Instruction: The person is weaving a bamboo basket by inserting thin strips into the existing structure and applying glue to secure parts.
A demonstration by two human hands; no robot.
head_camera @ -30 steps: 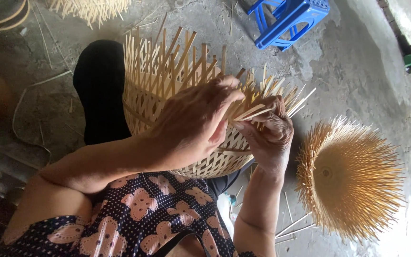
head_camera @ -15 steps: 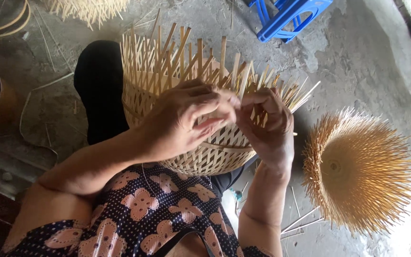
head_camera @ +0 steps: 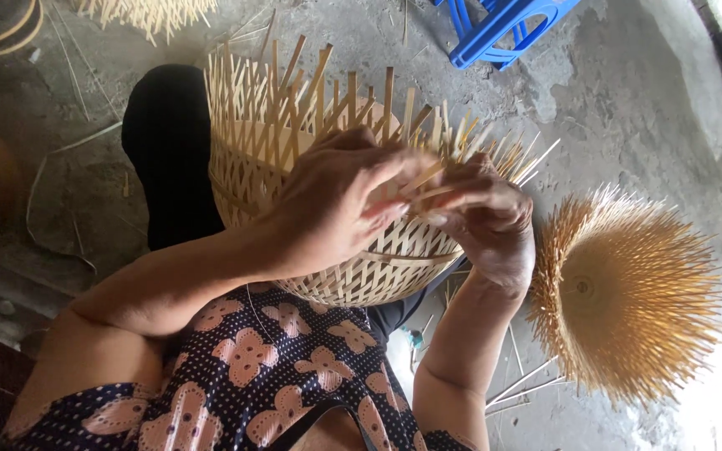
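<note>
Head view, basket: your half-woven bamboo basket [head_camera: 294, 192] rests on its side across your lap, against your black-clad knee [head_camera: 169, 159], with loose upright strips fanning up and to the right from its woven wall.
Head view, left hand: your left hand [head_camera: 336, 209] lies over the basket's upper rim, fingers curled, thumb and forefinger pinched on a thin bamboo strip [head_camera: 424, 179].
Head view, right hand: your right hand [head_camera: 486, 221] sits just beside the left at the same rim, fingertips closed on the same strip, so the two hands meet over the basket's right edge.
Head view, basket relative to hands: the woven body lies under and to the left of both hands; the free strip ends stick out past them on the right.
Head view, floor: the concrete floor [head_camera: 628, 108] carries a second basket with splayed strips [head_camera: 620, 292] near your right forearm, apart from it.
Head view, far edge: a blue plastic stool [head_camera: 503, 29] stands at the top, well apart from the hands.
</note>
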